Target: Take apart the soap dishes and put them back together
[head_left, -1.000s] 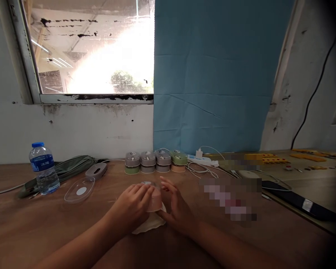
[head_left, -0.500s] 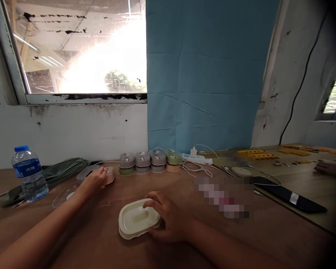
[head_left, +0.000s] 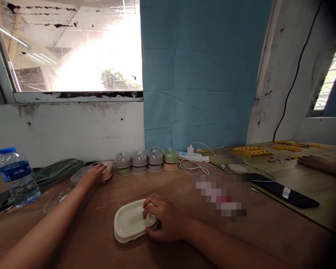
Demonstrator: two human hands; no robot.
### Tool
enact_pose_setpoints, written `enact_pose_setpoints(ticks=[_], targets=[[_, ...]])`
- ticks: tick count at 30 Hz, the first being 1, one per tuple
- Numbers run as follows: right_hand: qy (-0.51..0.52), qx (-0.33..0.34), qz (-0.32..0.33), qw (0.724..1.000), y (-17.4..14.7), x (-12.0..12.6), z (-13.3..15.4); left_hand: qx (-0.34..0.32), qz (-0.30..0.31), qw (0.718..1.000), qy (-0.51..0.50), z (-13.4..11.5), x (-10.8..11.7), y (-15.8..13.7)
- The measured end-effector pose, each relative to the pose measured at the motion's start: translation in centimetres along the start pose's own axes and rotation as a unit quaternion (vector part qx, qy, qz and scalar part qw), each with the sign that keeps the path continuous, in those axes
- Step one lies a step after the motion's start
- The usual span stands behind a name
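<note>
My left hand (head_left: 93, 175) reaches far left and rests on a small pink container (head_left: 108, 170) at the left end of a row of small lidded containers (head_left: 147, 160) by the wall. My right hand (head_left: 164, 220) grips the right edge of a cream oval lid or tray (head_left: 128, 223) lying flat on the wooden table (head_left: 100, 239) in front of me. A clear plastic lid (head_left: 55, 197) lies beside my left forearm.
A water bottle (head_left: 16, 177) and a green pouch (head_left: 49, 175) stand at the left. A power strip with white cables (head_left: 194, 158), a black phone (head_left: 287, 193) and yellow parts (head_left: 253, 151) lie to the right. Another person's hand (head_left: 315, 163) rests at the far right.
My left hand left the cream piece, carried the pink container to the left end of the row, and now rests on it there. My right hand stayed on the cream piece.
</note>
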State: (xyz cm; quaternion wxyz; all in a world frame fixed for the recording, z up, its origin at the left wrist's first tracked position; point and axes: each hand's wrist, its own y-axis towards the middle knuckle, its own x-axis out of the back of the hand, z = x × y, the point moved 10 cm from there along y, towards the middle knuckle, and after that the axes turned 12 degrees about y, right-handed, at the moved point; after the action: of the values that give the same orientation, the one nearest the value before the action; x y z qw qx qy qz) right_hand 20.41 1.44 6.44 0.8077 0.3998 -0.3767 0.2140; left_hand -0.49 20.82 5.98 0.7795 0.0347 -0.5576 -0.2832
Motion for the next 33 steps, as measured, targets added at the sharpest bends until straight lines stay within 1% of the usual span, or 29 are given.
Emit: enact_pose_setpoints(ticks=[5,10,18,24,26,29,31,33], targets=[[0.001,0.005,0.010,1.000,-0.1,-0.5,0.2,0.036,0.006,0.998,-0.059,0.0,-0.1,-0.3],[-0.001,0.011,0.005,1.000,-0.2,-0.6,0.2,0.029,-0.001,0.993,-0.115,-0.4,0.1,0.2],[-0.005,0.007,0.015,1.000,-0.1,-0.8,0.2,0.083,-0.026,0.991,-0.097,-0.3,-1.1,0.8],[-0.004,0.008,0.027,1.000,-0.1,-0.7,0.4,0.091,-0.025,0.992,-0.079,-0.4,-0.7,1.1],[0.000,0.010,0.032,0.999,-0.1,-0.6,0.5,0.107,-0.018,0.992,-0.071,0.5,-0.4,0.8],[0.003,0.007,0.039,0.999,-0.1,-0.5,0.5,0.175,-0.001,0.983,-0.054,3.5,-0.2,-0.2],[0.004,0.008,0.040,0.999,-0.1,-0.5,0.5,0.218,0.023,0.974,-0.051,5.4,-0.5,-1.2],[0.005,0.011,0.036,0.999,-0.1,-0.5,0.5,0.229,0.048,0.970,-0.067,6.4,-1.2,-1.9]])
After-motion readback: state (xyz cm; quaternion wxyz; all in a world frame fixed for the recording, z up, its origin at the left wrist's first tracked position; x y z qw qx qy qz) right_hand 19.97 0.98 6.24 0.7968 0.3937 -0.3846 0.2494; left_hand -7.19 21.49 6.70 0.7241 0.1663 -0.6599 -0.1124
